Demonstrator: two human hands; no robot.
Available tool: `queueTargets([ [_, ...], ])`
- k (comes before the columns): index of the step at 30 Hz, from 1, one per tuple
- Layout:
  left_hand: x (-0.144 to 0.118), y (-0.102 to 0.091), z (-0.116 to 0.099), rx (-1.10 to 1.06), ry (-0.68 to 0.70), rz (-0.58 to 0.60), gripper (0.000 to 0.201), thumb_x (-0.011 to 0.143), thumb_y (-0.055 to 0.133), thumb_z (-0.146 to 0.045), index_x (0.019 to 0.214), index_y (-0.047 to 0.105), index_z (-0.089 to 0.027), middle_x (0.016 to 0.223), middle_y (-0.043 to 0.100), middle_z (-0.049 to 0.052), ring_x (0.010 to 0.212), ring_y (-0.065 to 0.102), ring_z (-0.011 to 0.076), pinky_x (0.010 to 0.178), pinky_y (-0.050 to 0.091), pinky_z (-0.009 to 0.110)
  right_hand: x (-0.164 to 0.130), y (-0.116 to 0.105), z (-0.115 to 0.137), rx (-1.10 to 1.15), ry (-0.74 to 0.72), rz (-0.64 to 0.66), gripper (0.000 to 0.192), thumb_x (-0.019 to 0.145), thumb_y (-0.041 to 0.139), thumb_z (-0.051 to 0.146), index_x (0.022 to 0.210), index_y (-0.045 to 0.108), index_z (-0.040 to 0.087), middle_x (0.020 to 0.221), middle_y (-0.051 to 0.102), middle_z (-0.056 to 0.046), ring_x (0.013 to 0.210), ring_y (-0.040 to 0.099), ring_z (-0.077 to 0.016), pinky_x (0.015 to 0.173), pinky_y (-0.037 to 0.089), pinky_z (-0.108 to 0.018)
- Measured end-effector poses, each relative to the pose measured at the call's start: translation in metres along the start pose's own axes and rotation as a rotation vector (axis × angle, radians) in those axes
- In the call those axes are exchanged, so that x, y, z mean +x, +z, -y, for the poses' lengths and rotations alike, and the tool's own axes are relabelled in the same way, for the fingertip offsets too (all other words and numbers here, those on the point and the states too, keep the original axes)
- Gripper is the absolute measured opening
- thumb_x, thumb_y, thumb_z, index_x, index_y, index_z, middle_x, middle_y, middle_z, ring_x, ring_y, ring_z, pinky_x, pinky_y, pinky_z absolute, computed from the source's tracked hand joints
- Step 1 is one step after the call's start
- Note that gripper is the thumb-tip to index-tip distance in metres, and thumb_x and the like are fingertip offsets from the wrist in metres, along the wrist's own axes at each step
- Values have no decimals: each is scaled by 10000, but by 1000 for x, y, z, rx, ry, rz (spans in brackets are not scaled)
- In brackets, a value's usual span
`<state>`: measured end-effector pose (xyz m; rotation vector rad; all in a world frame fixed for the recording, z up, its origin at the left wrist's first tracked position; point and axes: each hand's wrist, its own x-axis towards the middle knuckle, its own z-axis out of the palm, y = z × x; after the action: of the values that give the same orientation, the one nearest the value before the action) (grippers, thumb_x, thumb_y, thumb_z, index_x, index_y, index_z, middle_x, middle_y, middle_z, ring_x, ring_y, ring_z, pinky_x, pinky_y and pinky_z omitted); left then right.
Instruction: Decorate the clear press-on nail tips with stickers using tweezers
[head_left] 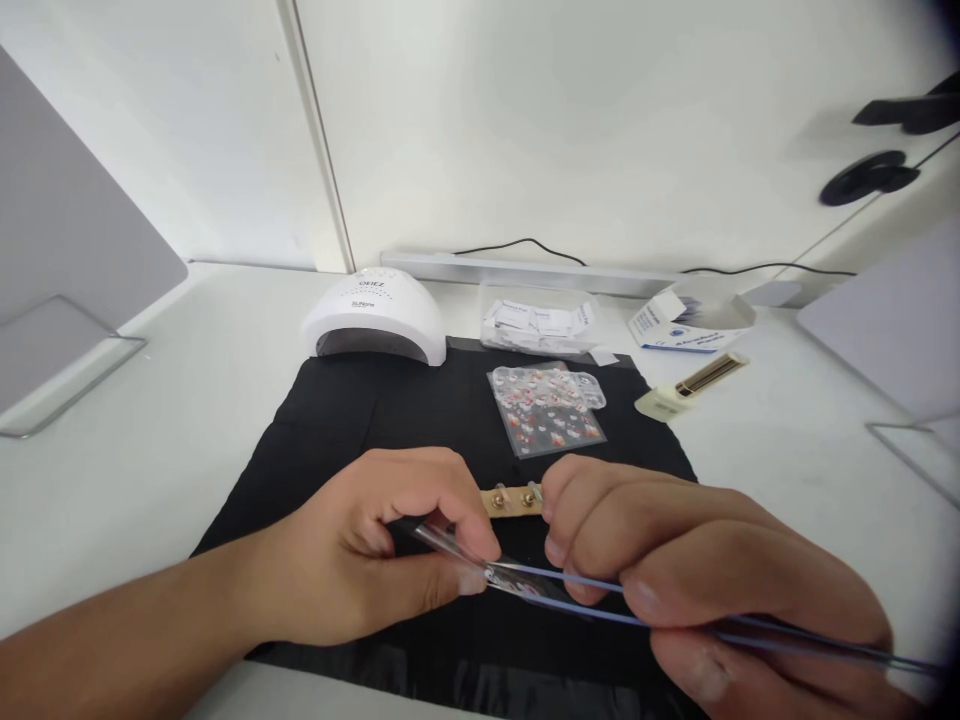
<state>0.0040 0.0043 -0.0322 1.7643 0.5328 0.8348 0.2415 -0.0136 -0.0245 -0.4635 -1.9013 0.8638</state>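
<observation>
My left hand [379,545] pinches a clear plastic sticker sheet [457,553] between thumb and fingers, just above the black mat [330,420]. Holding a thin blue-grey stick tool [675,622], my right hand [697,580] points its tip at the sheet near my left thumb. A small wooden strip [511,499] with metal studs shows between the two hands, partly hidden by the fingers. Farther back on the mat lies a packet of red and white nail stickers [547,405].
A white nail lamp [373,316] stands at the mat's far left edge. Behind the mat are a clear tray of white sachets [536,322], an open blue-and-white box [686,322] and a cream-and-brown nail file [690,385]. Grey panels flank both sides.
</observation>
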Motion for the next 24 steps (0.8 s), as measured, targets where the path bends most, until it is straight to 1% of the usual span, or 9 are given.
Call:
queueTargets([
  [2, 0, 0, 0, 16, 2, -2, 94, 843, 675, -60, 871, 667, -149, 810, 615, 40, 715, 573, 123, 653, 465, 248, 1, 2, 0, 5, 13, -8, 70, 910, 583, 238, 889, 648, 224, 701, 661, -51, 628, 645, -197, 604, 577, -383],
  [6, 1, 0, 0, 43, 12, -12, 99, 836, 675, -58, 860, 674, -154, 795, 632, 42, 725, 578, 127, 660, 475, 241, 4, 6, -1, 22, -18, -136, 176, 949, 571, 286, 806, 642, 212, 619, 614, -21, 546, 583, -159, 547, 544, -346],
  [9, 2, 0, -2, 66, 21, 2, 104, 840, 666, -54, 851, 674, -157, 783, 649, 43, 727, 579, 129, 665, 479, 239, 7, 7, 0, 3, -8, -26, 176, 937, 586, 274, 795, 646, 191, 630, 634, -39, 558, 600, -164, 550, 542, -345],
  [10, 2, 0, -2, 69, 25, 6, 105, 841, 664, -54, 849, 675, -159, 779, 655, 45, 725, 578, 130, 664, 480, 241, 8, 7, 1, 0, -21, -139, 204, 937, 590, 305, 771, 640, 197, 605, 618, -26, 531, 580, -153, 536, 531, -336],
  [11, 3, 0, -2, 70, 29, 7, 106, 841, 663, -55, 848, 677, -160, 777, 659, 47, 722, 578, 132, 661, 481, 241, 8, 7, 1, 14, -9, -48, 173, 930, 590, 266, 786, 651, 191, 626, 635, -37, 550, 595, -160, 551, 542, -344],
  [15, 3, 0, -1, 63, 30, 9, 102, 837, 665, -60, 847, 683, -160, 768, 659, 48, 713, 581, 134, 653, 483, 241, 8, 7, 3, 16, -10, -132, 222, 927, 596, 281, 732, 631, 182, 585, 611, -29, 525, 566, -149, 528, 515, -329],
  [20, 3, 1, -1, 38, 16, 36, 100, 840, 662, -53, 858, 680, -150, 780, 643, 47, 712, 590, 128, 654, 486, 241, 11, 6, 4, 25, -23, -14, 221, 940, 580, 255, 739, 632, 177, 583, 630, -33, 523, 576, -147, 511, 496, -312],
  [21, 2, 1, -1, 33, 15, 39, 100, 841, 659, -52, 859, 680, -148, 781, 640, 45, 706, 590, 124, 651, 485, 239, 11, 8, 4, 20, -40, -33, 242, 942, 586, 270, 723, 628, 177, 574, 629, -27, 509, 572, -138, 501, 490, -301],
  [24, 2, 0, -2, 28, -4, 46, 98, 845, 653, -53, 860, 681, -146, 786, 639, 47, 698, 591, 123, 649, 488, 242, 12, 14, 6, -9, 4, -211, 345, 969, 549, 320, 659, 613, 183, 552, 612, -12, 488, 564, -127, 496, 494, -298],
])
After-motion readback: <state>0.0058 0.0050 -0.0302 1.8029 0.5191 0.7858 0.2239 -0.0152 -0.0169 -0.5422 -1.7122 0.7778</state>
